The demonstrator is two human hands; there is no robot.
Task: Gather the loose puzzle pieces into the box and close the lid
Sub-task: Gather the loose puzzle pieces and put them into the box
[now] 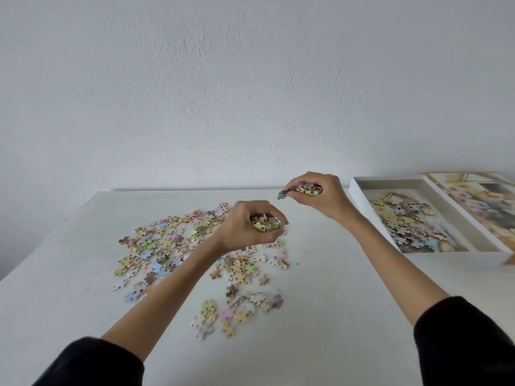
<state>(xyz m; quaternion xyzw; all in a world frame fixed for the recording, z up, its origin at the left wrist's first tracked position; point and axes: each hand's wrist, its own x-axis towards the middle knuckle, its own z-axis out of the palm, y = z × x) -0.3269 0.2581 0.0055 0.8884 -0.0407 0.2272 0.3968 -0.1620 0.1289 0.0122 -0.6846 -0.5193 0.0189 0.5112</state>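
Note:
Loose pastel puzzle pieces (167,246) lie scattered over the white table (334,316), mostly left of centre. My left hand (245,227) is raised above the pile, its fingers curled round a handful of pieces. My right hand (320,196) is higher and further right, also gripping a handful, with one piece sticking out at its fingertips. The open white box (359,196) stands at the right, a short way past my right hand, with several pieces inside. Its lid (479,201), printed with a flower picture, lies beside it at the far right.
A plain white wall (250,93) rises behind the table's far edge. A smaller cluster of pieces (237,310) lies nearer to me. A small tan object (510,259) shows at the right edge.

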